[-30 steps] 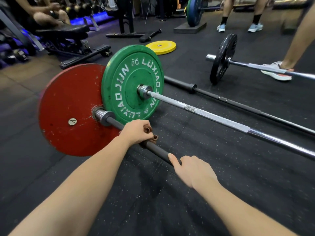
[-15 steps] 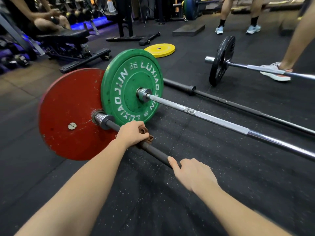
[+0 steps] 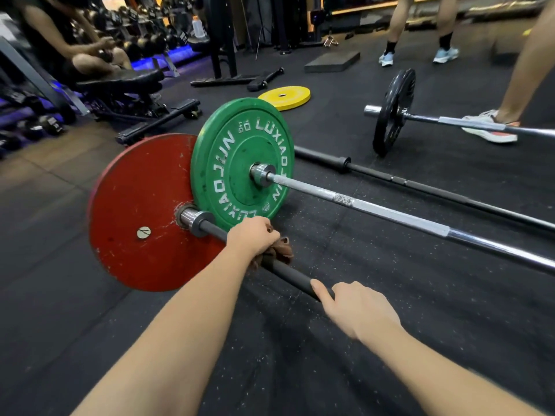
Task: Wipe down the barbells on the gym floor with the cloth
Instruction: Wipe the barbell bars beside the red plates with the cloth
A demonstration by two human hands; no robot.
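black barbell [image 3: 289, 274] lies on gym floor [image 3: 375, 265], nearest us | our left hand [image 3: 253, 237] wraps brown cloth [image 3: 283, 250] round its shaft beside red plate [image 3: 135, 211], to rub it | our right hand [image 3: 357, 310] grips shaft nearer us, we judge against rolling

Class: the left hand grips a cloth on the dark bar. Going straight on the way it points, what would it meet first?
Probably the lower rim of the green plate, just beyond the knuckles of the left hand; depth is unclear, so they may be apart.
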